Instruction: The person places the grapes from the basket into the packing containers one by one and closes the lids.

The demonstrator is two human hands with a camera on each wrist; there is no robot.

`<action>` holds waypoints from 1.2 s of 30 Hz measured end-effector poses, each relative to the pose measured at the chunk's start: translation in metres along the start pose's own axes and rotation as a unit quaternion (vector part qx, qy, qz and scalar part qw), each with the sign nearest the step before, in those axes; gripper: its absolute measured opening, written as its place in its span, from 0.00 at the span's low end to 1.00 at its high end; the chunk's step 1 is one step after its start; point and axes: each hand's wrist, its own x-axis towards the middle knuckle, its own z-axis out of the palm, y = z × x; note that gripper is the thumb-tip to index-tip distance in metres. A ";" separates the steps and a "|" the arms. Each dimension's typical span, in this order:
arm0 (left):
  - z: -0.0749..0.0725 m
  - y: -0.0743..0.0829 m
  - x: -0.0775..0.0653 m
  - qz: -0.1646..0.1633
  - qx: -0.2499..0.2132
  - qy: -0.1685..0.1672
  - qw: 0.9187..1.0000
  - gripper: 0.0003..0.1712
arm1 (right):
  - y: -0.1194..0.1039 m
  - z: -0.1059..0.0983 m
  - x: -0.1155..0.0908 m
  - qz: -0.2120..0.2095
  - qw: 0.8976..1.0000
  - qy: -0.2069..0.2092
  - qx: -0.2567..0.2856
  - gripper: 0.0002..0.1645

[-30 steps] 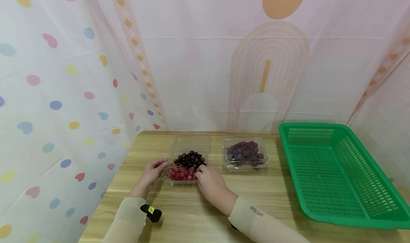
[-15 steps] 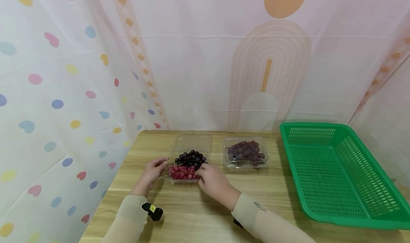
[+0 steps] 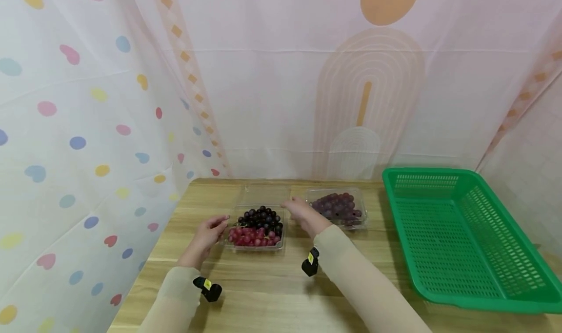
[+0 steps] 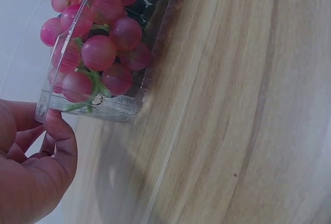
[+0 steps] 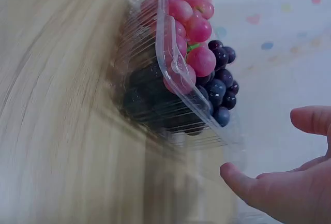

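Note:
A clear plastic clamshell box (image 3: 283,238) stands on the table with its lid (image 3: 266,194) laid back behind it. Pink-red grapes (image 3: 254,236) fill its front part, and dark purple grapes (image 3: 261,217) lie behind them. My left hand (image 3: 210,234) pinches the box's left rim between thumb and fingers, as the left wrist view (image 4: 41,157) shows up close. Beside the box's back right corner, near the lid's hinge side, is my right hand (image 3: 303,213). Its thumb and fingers are spread apart with nothing between them in the right wrist view.
A second clamshell (image 3: 360,196), closed over reddish-purple grapes (image 3: 335,205), sits right of the open one, partly behind my right hand. A large green slotted basket (image 3: 448,250) takes up the table's right side. Patterned curtains (image 3: 263,79) hang behind the table.
My right hand has let go of the pink-red grapes at the box's front right and moved back beside the lid. The grapes' right end now lies within the box. The left hand stays put.

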 end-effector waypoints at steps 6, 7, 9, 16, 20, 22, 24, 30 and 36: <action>-0.001 -0.001 0.001 0.006 0.003 0.001 1.000 0.22 | 0.004 0.007 0.016 0.017 0.996 0.007 0.087 0.42; -0.001 -0.001 0.001 0.008 0.003 0.001 1.000 0.22 | 0.005 0.007 0.019 0.016 0.996 0.014 0.092 0.40; -0.001 -0.001 0.001 0.009 0.007 0.002 1.000 0.22 | 0.006 0.008 0.021 0.015 0.995 0.021 0.094 0.39; 0.000 0.000 0.001 0.005 0.008 0.003 1.000 0.22 | 0.007 0.008 0.028 -0.015 0.994 0.038 0.097 0.46; 0.000 0.000 0.000 0.007 0.009 0.004 1.000 0.21 | 0.005 0.009 0.030 -0.053 0.993 0.048 0.092 0.45; 0.000 0.000 0.000 0.009 0.009 0.005 1.000 0.21 | 0.003 0.008 0.028 -0.070 0.993 0.055 0.081 0.45; 0.001 0.001 0.000 0.009 0.009 0.007 1.000 0.21 | 0.001 0.006 0.027 -0.092 0.992 0.057 0.068 0.45; 0.001 0.001 -0.001 0.003 0.011 0.005 1.000 0.22 | -0.005 0.000 0.022 -0.116 0.992 0.034 0.021 0.44; 0.002 0.001 0.000 0.001 0.012 0.004 1.000 0.22 | -0.013 -0.004 0.018 -0.136 0.990 0.030 0.010 0.36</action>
